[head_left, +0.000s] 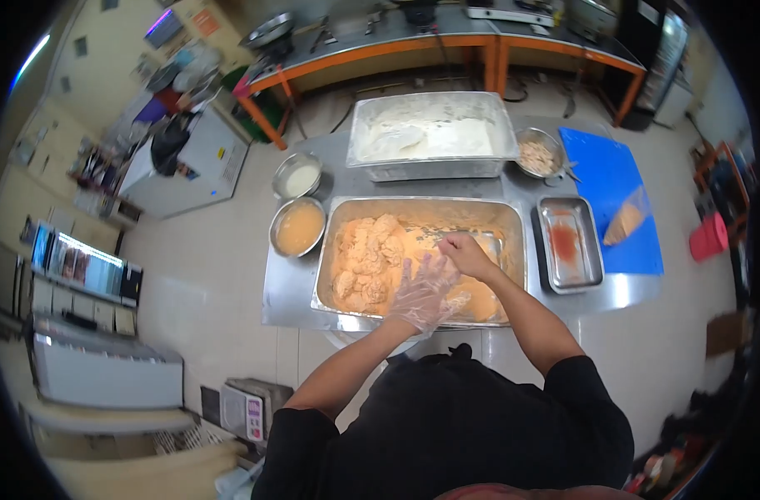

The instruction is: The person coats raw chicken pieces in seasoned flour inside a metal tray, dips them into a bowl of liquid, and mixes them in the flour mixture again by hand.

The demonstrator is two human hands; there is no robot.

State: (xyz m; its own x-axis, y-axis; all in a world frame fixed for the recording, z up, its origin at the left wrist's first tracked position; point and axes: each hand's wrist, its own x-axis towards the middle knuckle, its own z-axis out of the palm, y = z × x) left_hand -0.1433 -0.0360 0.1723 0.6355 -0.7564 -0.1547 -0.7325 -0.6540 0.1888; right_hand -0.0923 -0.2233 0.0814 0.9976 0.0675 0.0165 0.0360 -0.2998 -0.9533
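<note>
My left hand [421,296], in a clear plastic glove, is over the front middle of a deep metal tray [524,250] with its fingers apart. Orange-tinted flour coats the tray's inside. Several lumpy breaded pieces [367,258] are heaped at its left side. Close to the left fingertips, my bare right hand [465,253] is above the tray with its fingers curled closed. Between the two hands something pale is partly hidden, and I cannot make out what the right fingers hold.
Behind stands a deep pan [434,171] of white flour. At left are a bowl of orange liquid [300,228] and a bowl of white contents [299,177]. To the right are a bowl of pale pieces [538,157], a small tray [569,275], and a blue board [600,175] with a filled bag [625,220].
</note>
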